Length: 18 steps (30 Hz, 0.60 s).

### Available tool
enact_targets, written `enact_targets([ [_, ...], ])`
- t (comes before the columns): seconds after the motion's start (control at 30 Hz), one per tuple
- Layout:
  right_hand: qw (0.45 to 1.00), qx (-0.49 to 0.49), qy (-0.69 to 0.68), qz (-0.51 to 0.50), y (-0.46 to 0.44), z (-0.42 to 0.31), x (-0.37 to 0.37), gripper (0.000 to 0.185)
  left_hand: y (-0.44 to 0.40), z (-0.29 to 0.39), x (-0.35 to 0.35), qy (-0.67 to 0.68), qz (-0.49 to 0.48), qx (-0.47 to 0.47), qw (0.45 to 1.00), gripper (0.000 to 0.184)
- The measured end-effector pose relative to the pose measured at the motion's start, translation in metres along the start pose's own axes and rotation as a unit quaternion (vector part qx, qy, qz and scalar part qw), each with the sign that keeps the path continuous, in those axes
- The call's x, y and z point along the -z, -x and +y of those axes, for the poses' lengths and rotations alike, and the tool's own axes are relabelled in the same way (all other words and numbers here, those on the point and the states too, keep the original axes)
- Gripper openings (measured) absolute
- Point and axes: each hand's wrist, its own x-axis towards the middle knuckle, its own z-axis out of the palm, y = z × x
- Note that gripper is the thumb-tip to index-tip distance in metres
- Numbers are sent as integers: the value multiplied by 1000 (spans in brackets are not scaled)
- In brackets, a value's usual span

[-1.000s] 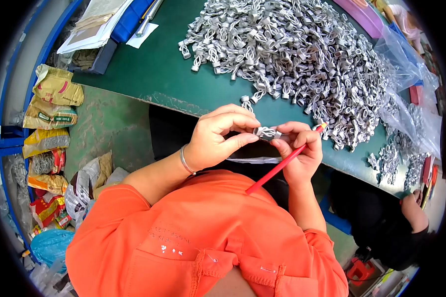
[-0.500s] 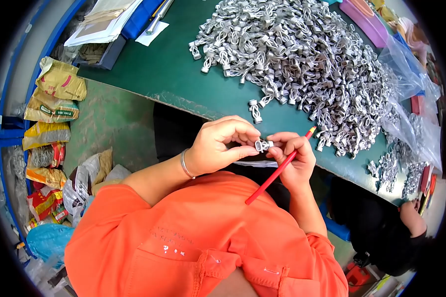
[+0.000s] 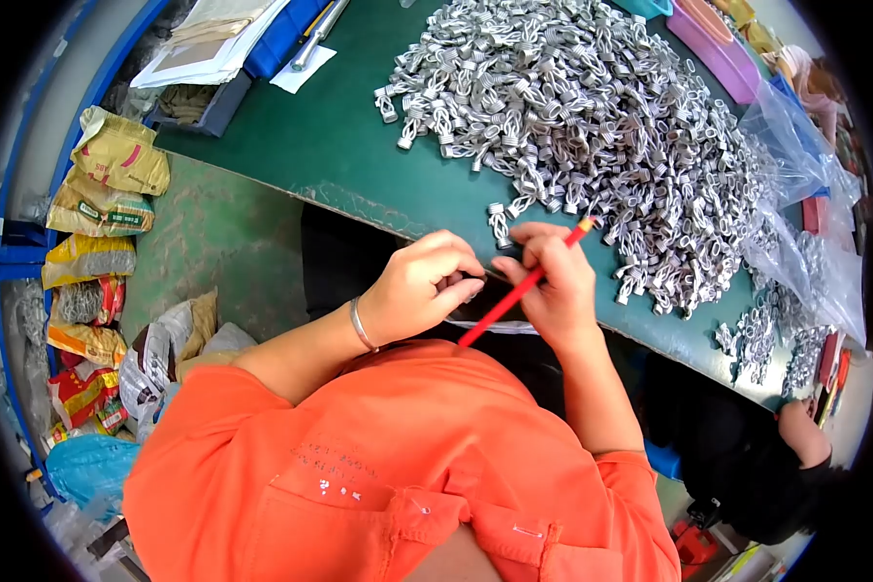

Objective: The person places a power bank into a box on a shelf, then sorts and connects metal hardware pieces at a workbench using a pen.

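My left hand (image 3: 419,283), with a bracelet at its wrist, is closed at the table's front edge; a small dark piece shows between its fingers, too hidden to name. Just to the right, my right hand (image 3: 556,281) holds a red pencil (image 3: 504,303) slanting from upper right to lower left. Its thumb and index finger are near a single grey metal part (image 3: 499,225) at the table edge. Beyond the hands lies a large heap of grey looped metal parts (image 3: 592,107) on the green table (image 3: 359,145).
Papers (image 3: 204,44) and a blue bin (image 3: 283,37) are at the back left. A pink tray (image 3: 718,48) and clear plastic bags (image 3: 795,145) are at the right. Bags (image 3: 116,165) line the left floor. Another person in dark clothes (image 3: 737,456) is at the lower right.
My hands have moved apart. The metal part held between them is no longer visible there. My right hand has moved up toward the single part, still holding the pencil.
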Motion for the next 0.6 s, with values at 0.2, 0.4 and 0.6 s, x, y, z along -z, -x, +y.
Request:
enact_targets([
  [0.2,995,-66,-40,63,6,9,-8,26,-1,4,3,57,19,62,996,19],
  [0.4,859,-293,-412,82,19,-4,12,26,-9,-2,-8,264,25,123,956,29],
  [0.6,847,-277,-448,77,29,-4,15,26,-13,12,-8,337,-23,104,935,26],
])
